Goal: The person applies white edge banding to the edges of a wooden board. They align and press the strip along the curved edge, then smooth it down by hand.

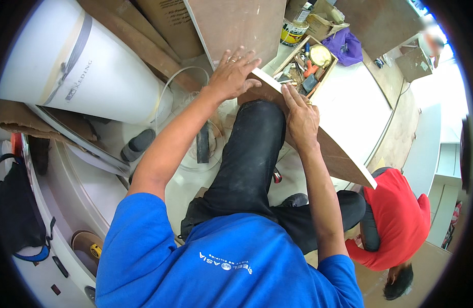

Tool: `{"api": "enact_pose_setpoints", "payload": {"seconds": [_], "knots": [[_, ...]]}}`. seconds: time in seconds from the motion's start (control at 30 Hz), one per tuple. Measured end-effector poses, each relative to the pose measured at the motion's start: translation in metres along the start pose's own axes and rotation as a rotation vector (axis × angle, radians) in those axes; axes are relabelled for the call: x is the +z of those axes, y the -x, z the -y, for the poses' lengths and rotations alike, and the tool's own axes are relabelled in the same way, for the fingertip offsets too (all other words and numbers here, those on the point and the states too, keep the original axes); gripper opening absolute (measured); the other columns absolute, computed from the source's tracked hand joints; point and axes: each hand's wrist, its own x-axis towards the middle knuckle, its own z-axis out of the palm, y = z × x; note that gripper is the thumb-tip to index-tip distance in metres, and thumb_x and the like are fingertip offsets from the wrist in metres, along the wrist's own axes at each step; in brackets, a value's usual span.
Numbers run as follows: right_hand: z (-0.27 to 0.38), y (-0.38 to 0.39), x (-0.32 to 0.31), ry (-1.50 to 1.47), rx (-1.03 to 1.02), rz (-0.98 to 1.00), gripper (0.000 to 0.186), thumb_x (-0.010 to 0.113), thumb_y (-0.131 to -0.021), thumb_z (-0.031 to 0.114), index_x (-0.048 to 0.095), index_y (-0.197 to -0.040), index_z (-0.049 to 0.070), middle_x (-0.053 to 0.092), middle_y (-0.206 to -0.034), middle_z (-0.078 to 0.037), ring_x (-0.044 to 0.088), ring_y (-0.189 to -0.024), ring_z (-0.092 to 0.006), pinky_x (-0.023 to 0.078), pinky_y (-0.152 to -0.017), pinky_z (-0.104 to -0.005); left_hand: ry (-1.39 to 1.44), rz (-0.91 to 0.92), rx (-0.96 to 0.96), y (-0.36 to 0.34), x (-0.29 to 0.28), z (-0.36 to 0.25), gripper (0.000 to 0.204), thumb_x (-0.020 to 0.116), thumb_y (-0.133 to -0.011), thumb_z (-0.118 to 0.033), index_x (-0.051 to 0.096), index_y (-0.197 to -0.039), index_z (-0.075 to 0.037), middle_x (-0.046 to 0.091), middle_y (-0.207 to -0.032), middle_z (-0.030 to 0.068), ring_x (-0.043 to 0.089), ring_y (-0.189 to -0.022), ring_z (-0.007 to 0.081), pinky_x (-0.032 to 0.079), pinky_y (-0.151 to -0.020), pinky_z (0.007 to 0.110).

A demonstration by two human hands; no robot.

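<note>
A brown-faced board [331,145] with a narrow white edge stands on its side across my knee, running from upper left to lower right. My left hand [232,74] is spread at its far left end, fingers stretched toward a taller brown panel [241,31] and thumb by the board's corner. Against the board's face and white edge lies my right hand [302,114], its fingers straight and a ring on one of them. The right thumb is hidden. Below, my bent knee [259,115] touches or nearly touches the board.
A wooden tool tray [314,88], a purple bag [344,46] and a paint can [293,32] stand beyond. At right crouches a person in a red shirt [393,220]. A large white roll [82,64], a slipper [138,145] and a black bag [21,205] are at left.
</note>
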Motion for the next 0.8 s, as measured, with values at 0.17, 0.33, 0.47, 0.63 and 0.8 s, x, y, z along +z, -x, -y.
{"api": "enact_pose_setpoints", "payload": {"seconds": [0.17,0.33,0.47,0.63,0.8], "knots": [[-0.006,0.004,-0.002,0.013,0.025,0.028,0.063,0.061,-0.092,0.003,0.062,-0.153,0.021,0.061,-0.158,0.001,0.065,-0.132,-0.0234,0.051,-0.095,-0.0428,0.675,-0.080,-0.291,0.021,-0.009,0.042,0.098,0.083,-0.092,-0.049,0.036,-0.169,-0.010,0.030,-0.177,0.0200,0.026,-0.164,0.0330,0.026,-0.131,0.049],[-0.008,0.014,-0.005,-0.038,-0.006,-0.007,0.059,0.064,-0.097,0.008,0.061,-0.154,0.021,0.061,-0.158,-0.001,0.064,-0.135,-0.0248,0.051,-0.099,-0.0414,1.477,-0.235,-0.457,0.022,0.028,0.024,0.080,0.090,-0.089,-0.039,0.060,-0.149,0.005,0.069,-0.141,0.0212,0.066,-0.129,0.0272,0.052,-0.109,0.037],[0.000,0.017,-0.009,-0.060,0.006,0.027,0.058,0.066,-0.099,0.011,0.060,-0.156,0.021,0.061,-0.159,-0.002,0.064,-0.136,-0.0254,0.051,-0.101,-0.0412,1.372,-0.621,-0.698,-0.007,0.064,-0.025,0.038,0.088,-0.089,-0.027,0.073,-0.108,0.003,0.073,-0.103,0.0136,0.069,-0.086,0.0210,0.057,-0.078,0.038],[0.008,0.013,-0.009,-0.056,0.007,0.061,0.058,0.067,-0.099,0.010,0.061,-0.155,0.020,0.061,-0.159,-0.005,0.062,-0.140,-0.0265,0.050,-0.105,-0.0399,1.048,-0.902,-0.674,-0.009,0.069,-0.034,0.027,0.086,-0.089,-0.020,0.071,-0.096,0.001,0.070,-0.089,0.0126,0.067,-0.078,0.0222,0.055,-0.073,0.037],[0.014,0.002,-0.006,-0.115,0.042,0.110,0.058,0.068,-0.099,0.007,0.060,-0.156,0.018,0.060,-0.159,-0.010,0.061,-0.142,-0.0311,0.049,-0.113,-0.0422,1.103,-0.960,-0.679,-0.009,0.067,-0.026,0.025,0.083,-0.090,-0.020,0.070,-0.093,0.001,0.068,-0.089,0.0139,0.068,-0.079,0.0266,0.054,-0.073,0.039]]}}
